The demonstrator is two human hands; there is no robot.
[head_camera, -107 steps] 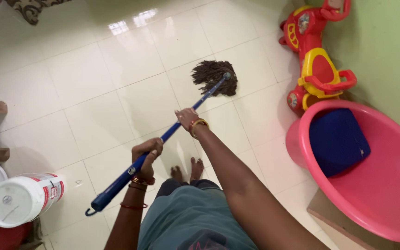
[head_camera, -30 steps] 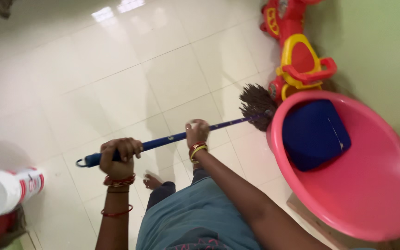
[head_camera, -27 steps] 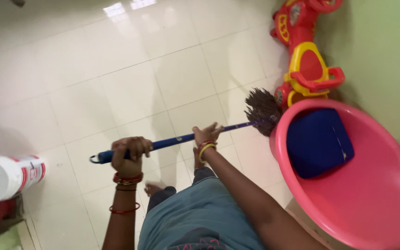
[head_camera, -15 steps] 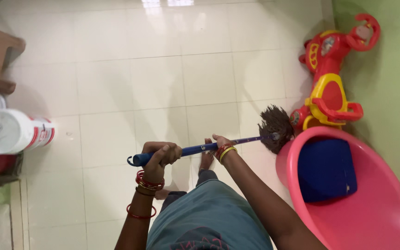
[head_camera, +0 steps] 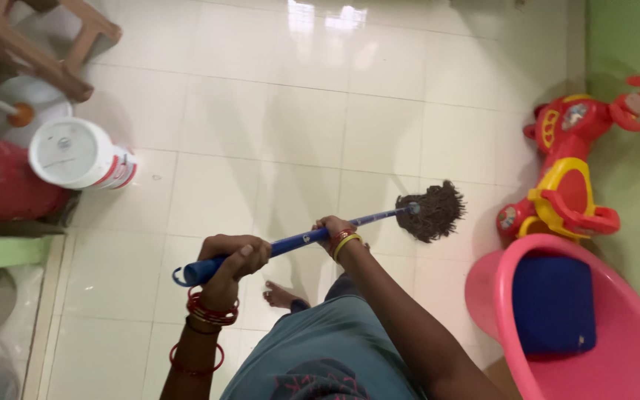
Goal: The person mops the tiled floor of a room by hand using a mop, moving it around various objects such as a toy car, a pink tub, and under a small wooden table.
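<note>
Glossy cream floor tiles (head_camera: 261, 126) lie under us. Our left hand (head_camera: 232, 258) is wrapped around the blue mop handle (head_camera: 294, 241) near its hooked end; our right hand (head_camera: 332, 229) is closed on it further along. The brown mop head (head_camera: 432, 211) rests on the tiles, near a red ride-on toy (head_camera: 572, 170) and a pink tub (head_camera: 601, 333).

open tiled floor (head_camera: 290, 126) ahead and left of mop head (head_camera: 432, 211); wide passage | right: ride-on toy (head_camera: 573, 170) near mop head, against green wall (head_camera: 631, 44); pink tub (head_camera: 594, 333) just below toy | far left: white bucket (head_camera: 79, 155), red cylinder (head_camera: 1, 185), wooden stool (head_camera: 53, 37) crowding edge
</note>
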